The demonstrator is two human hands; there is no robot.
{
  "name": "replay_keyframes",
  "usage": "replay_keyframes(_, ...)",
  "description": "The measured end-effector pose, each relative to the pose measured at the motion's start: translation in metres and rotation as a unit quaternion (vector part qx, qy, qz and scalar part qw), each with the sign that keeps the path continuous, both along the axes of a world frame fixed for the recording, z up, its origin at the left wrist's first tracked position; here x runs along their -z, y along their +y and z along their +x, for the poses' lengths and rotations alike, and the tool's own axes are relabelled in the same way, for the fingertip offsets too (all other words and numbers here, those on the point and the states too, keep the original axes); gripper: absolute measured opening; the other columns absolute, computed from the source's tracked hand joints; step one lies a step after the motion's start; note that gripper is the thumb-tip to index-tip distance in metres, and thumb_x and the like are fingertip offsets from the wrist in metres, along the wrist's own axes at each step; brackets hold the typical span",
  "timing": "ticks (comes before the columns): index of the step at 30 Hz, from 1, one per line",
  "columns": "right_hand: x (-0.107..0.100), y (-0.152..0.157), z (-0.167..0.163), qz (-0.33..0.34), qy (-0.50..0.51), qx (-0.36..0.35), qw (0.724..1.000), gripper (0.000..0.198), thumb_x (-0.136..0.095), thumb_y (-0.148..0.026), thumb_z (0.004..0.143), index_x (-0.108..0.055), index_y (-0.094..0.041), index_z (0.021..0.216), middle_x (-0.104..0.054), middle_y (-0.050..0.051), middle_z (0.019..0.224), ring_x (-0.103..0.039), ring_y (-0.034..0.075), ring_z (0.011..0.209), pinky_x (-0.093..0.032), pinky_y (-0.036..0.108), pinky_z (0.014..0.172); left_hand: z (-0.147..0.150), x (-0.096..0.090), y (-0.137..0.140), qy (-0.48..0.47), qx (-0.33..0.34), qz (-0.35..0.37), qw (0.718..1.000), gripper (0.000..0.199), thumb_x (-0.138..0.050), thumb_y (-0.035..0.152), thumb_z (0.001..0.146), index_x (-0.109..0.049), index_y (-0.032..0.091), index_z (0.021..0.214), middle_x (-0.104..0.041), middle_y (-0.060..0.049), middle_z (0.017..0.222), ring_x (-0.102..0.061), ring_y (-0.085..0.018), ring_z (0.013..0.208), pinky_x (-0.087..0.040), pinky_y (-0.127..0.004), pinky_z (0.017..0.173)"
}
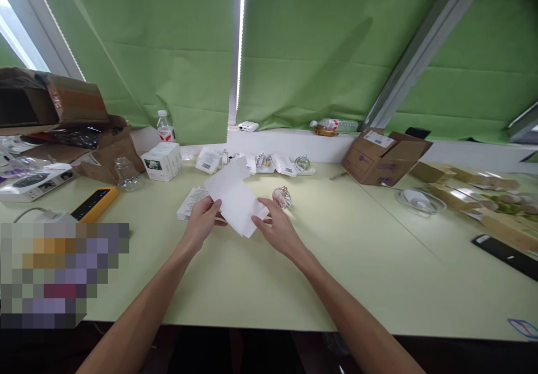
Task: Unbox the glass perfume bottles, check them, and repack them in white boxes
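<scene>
L hand (200,222) is pinching the white sheet (235,200) by its left side, R hand (279,228) is pinching the right, so both are clamped on it. Sheet's hanging over the surface (260,290), btwn the flat white box (193,203) and an ornate glass bottle (282,197). Prob getting two hands bc thin stuff flops, imo. Bottle's sitting just past the R hand, prob for easy reach. White packs (286,165) are sitting along the back, maybe saving elbow room. Writing: the sheet's near side is looking blank, packs are showing barcodes, brown carton (365,161) is showing purple print + a white label, txt too small 2 read. No brands I'm making out tbh.
</scene>
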State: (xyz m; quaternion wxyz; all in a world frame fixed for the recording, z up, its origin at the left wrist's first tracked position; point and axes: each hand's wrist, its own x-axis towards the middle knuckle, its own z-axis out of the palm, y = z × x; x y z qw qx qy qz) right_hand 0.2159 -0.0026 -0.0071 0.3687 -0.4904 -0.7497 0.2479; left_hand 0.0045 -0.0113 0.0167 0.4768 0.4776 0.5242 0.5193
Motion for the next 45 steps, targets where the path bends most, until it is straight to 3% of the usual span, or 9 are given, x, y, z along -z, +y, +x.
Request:
replay_keyframes(11, -0.01, -0.003, -0.001, -0.036, 0.061, -0.009, 0.997, 0.034, -0.053, -0.041, 0.088, -0.061, -0.023, 0.116, -0.055, 0.009, 0.125, -0.062, 0.018, 0.089, -0.058, 0.035, 0.076, -0.002, 0.0, 0.0, -0.022, -0.015, 0.003, 1.0, 0.033, -0.058, 0.042, 0.078, -0.062, 0.014, 0.095, -0.067, -0.009, 0.093, -0.065, -0.018, 0.07, -0.056, -0.033, 0.061)
replay_keyframes(22, -0.021, -0.01, -0.005, -0.068, 0.076, -0.051, 0.993, 0.036, -0.054, -0.047, 0.087, -0.065, -0.024, 0.111, -0.061, 0.008, 0.119, -0.064, 0.019, 0.094, -0.056, 0.034, 0.081, -0.008, 0.004, 0.003, -0.043, -0.032, 0.002, 0.999, 0.034, -0.061, 0.048, 0.076, -0.061, 0.016, 0.086, -0.067, -0.009, 0.099, -0.066, -0.021, 0.08, -0.053, -0.03, 0.063)
replay_keyframes(35, -0.026, -0.018, -0.008, -0.061, 0.096, -0.14, 0.984, 0.042, -0.068, -0.044, 0.077, -0.063, -0.026, 0.115, -0.058, 0.007, 0.122, -0.063, 0.019, 0.097, -0.056, 0.036, 0.086, -0.017, 0.013, 0.01, -0.139, -0.031, -0.039, 0.989, 0.037, -0.065, 0.043, 0.074, -0.066, 0.018, 0.102, -0.068, -0.008, 0.102, -0.065, -0.018, 0.08, -0.05, -0.023, 0.056)
replay_keyframes(45, -0.023, -0.016, -0.007, -0.047, 0.084, -0.123, 0.988, 0.033, -0.061, -0.043, 0.083, -0.066, -0.024, 0.111, -0.063, 0.007, 0.116, -0.064, 0.019, 0.096, -0.056, 0.035, 0.084, -0.014, 0.008, 0.007, -0.175, 0.004, -0.057, 0.983, 0.041, -0.063, 0.05, 0.077, -0.064, 0.019, 0.102, -0.068, -0.007, 0.104, -0.065, -0.019, 0.083, -0.051, -0.024, 0.06)
